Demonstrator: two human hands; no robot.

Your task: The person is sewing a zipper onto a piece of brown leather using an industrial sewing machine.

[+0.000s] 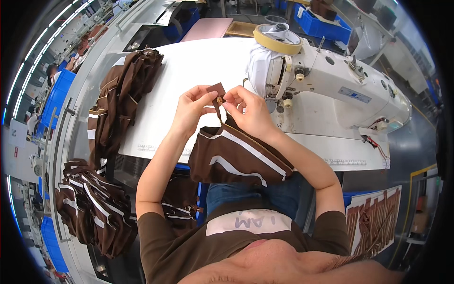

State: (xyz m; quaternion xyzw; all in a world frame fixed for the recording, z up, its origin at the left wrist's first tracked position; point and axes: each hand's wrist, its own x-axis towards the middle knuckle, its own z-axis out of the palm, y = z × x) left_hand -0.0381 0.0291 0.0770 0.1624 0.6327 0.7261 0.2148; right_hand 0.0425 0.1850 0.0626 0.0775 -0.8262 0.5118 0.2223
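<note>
Over the front edge of the white table hangs a brown fabric piece [227,163] with white stripes and a gold-toothed zipper [257,146] along its upper edge. Its narrow end rises to my two hands, which meet above the tabletop. My left hand [193,108] is closed, thumb and fingers pinching a small square brown tab [216,89]. Close beside it, my right hand [249,112] pinches the zipper's end, where a small gold-coloured bit shows between the fingertips. Exactly how tab and zipper end are joined is hidden by my fingers.
A white sewing machine [350,87] stands to the right, with a yellow tape roll [278,43] on its head. Piles of brown striped fabric [120,94] lie at the left, another bundle [97,208] lower down. Brown strips [373,220] lie on a board at lower right.
</note>
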